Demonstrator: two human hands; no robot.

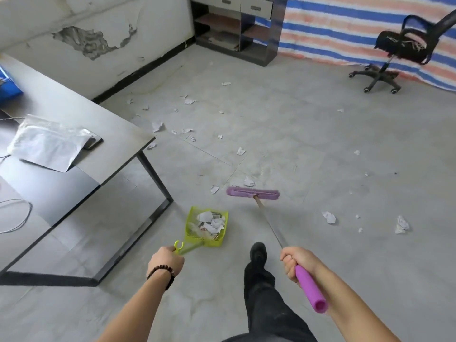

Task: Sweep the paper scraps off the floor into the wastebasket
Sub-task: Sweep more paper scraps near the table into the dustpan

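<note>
My left hand (pixel 165 259) grips the handle of a lime-green dustpan (pixel 206 227) that sits low over the floor and holds several white paper scraps. My right hand (pixel 294 261) grips the purple grip of a broom whose metal shaft (pixel 271 225) runs forward to a purple head (pixel 253 193) on the floor. Two scraps (pixel 248 181) lie just beyond the broom head. More paper scraps (pixel 329 216) are scattered across the grey floor, far ahead and to the right. No wastebasket is in view.
A grey table (pixel 81 129) with black legs stands at the left, bearing a silver pouch (pixel 47 144). A black office chair (pixel 399 48) stands at the far right before a striped tarp. A dark shelf unit (pixel 237 28) is at the back. My dark shoe (pixel 258 253) steps forward.
</note>
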